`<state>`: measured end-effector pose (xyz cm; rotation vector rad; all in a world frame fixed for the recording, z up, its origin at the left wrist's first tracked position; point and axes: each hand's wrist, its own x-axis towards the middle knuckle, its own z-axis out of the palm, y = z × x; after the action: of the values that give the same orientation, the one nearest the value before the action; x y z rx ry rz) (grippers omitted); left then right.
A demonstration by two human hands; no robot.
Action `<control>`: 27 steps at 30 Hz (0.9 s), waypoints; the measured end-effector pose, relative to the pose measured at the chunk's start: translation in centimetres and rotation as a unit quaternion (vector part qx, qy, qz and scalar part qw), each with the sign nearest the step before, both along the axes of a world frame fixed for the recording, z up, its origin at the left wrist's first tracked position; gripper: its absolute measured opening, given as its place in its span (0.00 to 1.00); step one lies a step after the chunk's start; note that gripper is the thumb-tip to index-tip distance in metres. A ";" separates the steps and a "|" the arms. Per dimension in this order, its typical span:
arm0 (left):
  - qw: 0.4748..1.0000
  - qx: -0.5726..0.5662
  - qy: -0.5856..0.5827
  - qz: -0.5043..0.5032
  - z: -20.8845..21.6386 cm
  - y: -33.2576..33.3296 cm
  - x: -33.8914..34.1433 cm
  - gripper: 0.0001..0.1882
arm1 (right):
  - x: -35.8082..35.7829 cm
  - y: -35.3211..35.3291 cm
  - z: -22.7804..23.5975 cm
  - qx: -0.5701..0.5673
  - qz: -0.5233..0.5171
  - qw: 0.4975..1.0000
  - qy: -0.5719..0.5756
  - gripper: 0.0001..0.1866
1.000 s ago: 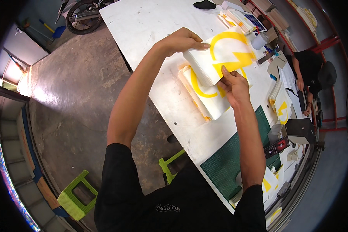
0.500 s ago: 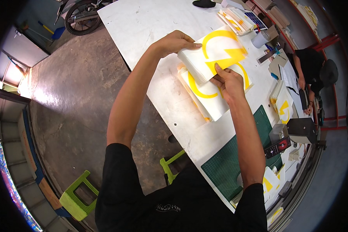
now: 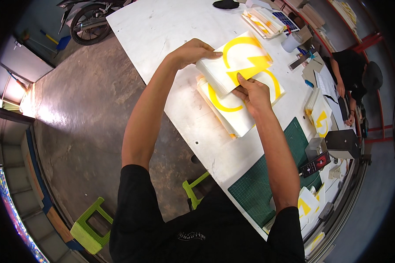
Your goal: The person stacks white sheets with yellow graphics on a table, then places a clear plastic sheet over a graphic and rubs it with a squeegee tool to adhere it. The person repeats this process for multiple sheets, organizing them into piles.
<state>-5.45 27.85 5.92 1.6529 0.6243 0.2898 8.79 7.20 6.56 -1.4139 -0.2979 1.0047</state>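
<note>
Between both hands I hold a thick stack of white sheets (image 3: pixel 217 76) printed with a bold yellow curved design. My left hand (image 3: pixel 194 53) grips its far left edge, thumb on top and fingers hidden behind. At the near right edge, my right hand (image 3: pixel 252 93) pinches the stack, its thumb pressed on the yellow print. Just beneath lies a second pile of similar printed sheets (image 3: pixel 239 120) on the white table (image 3: pixel 184 120); whether the held stack touches it I cannot tell.
A green cutting mat (image 3: pixel 259 184) lies near my right forearm, beside a phone (image 3: pixel 315 164) and a dark box (image 3: pixel 342 143). More printed stacks (image 3: pixel 263 23) (image 3: pixel 319 111) rest along the far side. A co-worker (image 3: pixel 349 79) works at the right. Green stools (image 3: pixel 90 228) stand on the floor.
Both hands and the held stack have shifted slightly left in the picture, along with the whole view. My grip on the stack looks the same.
</note>
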 end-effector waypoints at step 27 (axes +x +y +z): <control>0.998 0.054 0.022 -0.013 0.5 -1.1 0.3 0.27 | 0.2 -1.3 0.5 0.011 -0.005 1.000 -0.028 0.13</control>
<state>-5.15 26.80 6.39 1.7733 0.6290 0.2713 8.95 5.89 7.09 -1.4233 -0.3414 0.9520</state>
